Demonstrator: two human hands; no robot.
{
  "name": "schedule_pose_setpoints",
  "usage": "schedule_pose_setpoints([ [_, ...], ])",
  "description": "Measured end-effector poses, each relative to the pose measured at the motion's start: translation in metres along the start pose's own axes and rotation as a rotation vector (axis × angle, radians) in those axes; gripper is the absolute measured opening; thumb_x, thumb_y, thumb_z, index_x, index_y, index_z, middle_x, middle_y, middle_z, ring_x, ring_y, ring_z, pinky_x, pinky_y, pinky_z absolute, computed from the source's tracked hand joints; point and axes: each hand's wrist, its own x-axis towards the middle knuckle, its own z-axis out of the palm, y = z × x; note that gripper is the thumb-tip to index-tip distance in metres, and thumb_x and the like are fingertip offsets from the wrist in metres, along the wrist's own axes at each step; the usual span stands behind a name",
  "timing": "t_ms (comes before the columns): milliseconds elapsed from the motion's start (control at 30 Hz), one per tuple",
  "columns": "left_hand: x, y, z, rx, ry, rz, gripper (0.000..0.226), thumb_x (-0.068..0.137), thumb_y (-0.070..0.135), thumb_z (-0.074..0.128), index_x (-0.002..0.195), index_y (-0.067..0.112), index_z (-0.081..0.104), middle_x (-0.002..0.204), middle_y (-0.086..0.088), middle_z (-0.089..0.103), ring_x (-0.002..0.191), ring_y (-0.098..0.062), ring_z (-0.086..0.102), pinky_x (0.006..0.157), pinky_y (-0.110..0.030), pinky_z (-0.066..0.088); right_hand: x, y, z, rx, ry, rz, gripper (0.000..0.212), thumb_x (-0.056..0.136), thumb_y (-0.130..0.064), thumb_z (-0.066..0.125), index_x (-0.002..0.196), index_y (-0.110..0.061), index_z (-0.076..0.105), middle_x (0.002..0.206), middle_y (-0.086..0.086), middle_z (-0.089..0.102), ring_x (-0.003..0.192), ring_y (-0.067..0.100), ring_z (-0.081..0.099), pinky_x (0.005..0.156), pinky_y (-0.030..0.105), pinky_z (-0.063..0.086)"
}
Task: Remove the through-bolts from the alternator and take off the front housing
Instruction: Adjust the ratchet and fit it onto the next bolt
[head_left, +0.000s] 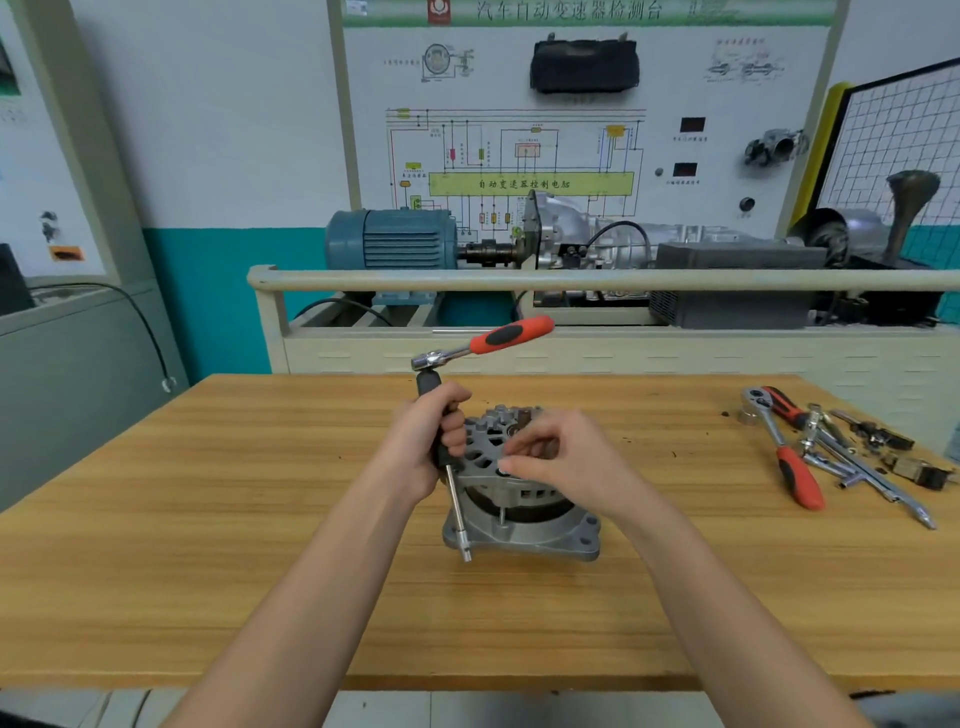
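A grey alternator (524, 525) stands on its flange in the middle of the wooden table (208, 519). My left hand (428, 441) grips the black handle of an extension bar whose socket end (466, 548) rests at the flange's front left corner. A ratchet with a red and black grip (498, 338) sits on top of that bar. My right hand (550, 457) is over the alternator's top, fingertips pinching at a through-bolt head on the near rim. A thin bolt shank (502, 517) shows below it.
At the right of the table lie a second red-handled ratchet (789, 457), extension bars (872, 483), a socket (749, 415) and small dark parts (919, 470). Behind the table stands a training bench with a rail (571, 280), a blue motor (395, 239) and a gearbox.
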Motion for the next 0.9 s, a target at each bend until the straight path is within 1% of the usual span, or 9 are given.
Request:
schedule_pose_setpoints([
  [67,-0.001,-0.002,0.000,0.047,-0.012,0.022,0.030,0.091,0.011,0.056,0.068,0.019,0.039,0.045,0.007,0.030,0.036,-0.008,0.027,0.037,-0.019,0.024,0.001,0.001,0.001,-0.074,-0.010,-0.028,0.014,0.077,-0.031,0.078,0.089,-0.025,0.074,0.086,-0.008,0.061,0.077,0.004,0.057,0.067,0.015,0.045],
  [167,-0.002,-0.004,0.001,0.139,-0.020,0.059,0.027,0.090,0.012,0.060,0.069,0.018,0.043,0.046,0.006,0.035,0.038,-0.009,0.031,0.038,-0.019,0.026,0.002,0.001,0.005,-0.130,0.007,-0.058,0.011,0.078,-0.029,0.077,0.087,-0.024,0.074,0.087,-0.009,0.058,0.079,0.006,0.054,0.067,0.014,0.041],
  [267,-0.002,-0.006,0.004,0.209,-0.013,0.078,0.028,0.089,0.013,0.063,0.069,0.018,0.044,0.046,0.006,0.036,0.039,-0.009,0.031,0.038,-0.019,0.027,0.003,0.001,0.008,-0.144,0.031,-0.083,0.008,0.081,-0.027,0.075,0.086,-0.020,0.073,0.085,-0.012,0.055,0.079,0.009,0.053,0.071,0.021,0.042],
  [367,-0.001,-0.007,0.006,0.222,-0.003,0.085,0.028,0.089,0.013,0.063,0.069,0.018,0.045,0.045,0.007,0.036,0.038,-0.008,0.030,0.037,-0.019,0.026,0.003,0.001,0.011,-0.179,0.074,-0.124,0.007,0.082,-0.025,0.074,0.085,-0.019,0.073,0.082,-0.016,0.052,0.080,0.010,0.052,0.075,0.029,0.044],
  [500,-0.001,-0.006,0.003,0.209,-0.011,0.073,0.025,0.089,0.014,0.063,0.071,0.019,0.046,0.047,0.007,0.036,0.040,-0.008,0.031,0.039,-0.019,0.026,0.002,0.001,0.013,-0.217,0.109,-0.163,0.007,0.083,-0.026,0.072,0.086,-0.019,0.073,0.087,-0.014,0.054,0.086,0.012,0.052,0.079,0.033,0.044],
  [733,-0.003,-0.008,0.004,0.249,-0.019,0.092,0.020,0.090,0.014,0.063,0.076,0.017,0.049,0.048,0.006,0.036,0.041,-0.008,0.031,0.038,-0.019,0.028,0.000,0.002,0.014,-0.230,0.118,-0.182,0.008,0.086,-0.025,0.069,0.088,-0.018,0.071,0.088,-0.016,0.051,0.088,0.009,0.049,0.079,0.030,0.042],
  [800,-0.004,-0.008,0.005,0.264,-0.023,0.097,0.021,0.090,0.015,0.063,0.075,0.017,0.048,0.049,0.006,0.036,0.042,-0.009,0.031,0.039,-0.019,0.028,0.000,0.002,0.010,-0.206,0.081,-0.171,0.012,0.085,-0.029,0.069,0.092,-0.020,0.072,0.092,-0.014,0.054,0.088,0.009,0.050,0.080,0.028,0.042],
  [900,-0.004,-0.008,0.004,0.274,-0.025,0.105,0.022,0.089,0.015,0.064,0.074,0.017,0.047,0.049,0.006,0.036,0.042,-0.009,0.031,0.039,-0.019,0.028,0.001,0.002,0.010,-0.266,0.025,-0.156,0.020,0.082,-0.037,0.071,0.096,-0.023,0.072,0.095,-0.012,0.055,0.090,0.008,0.050,0.080,0.025,0.041],
])
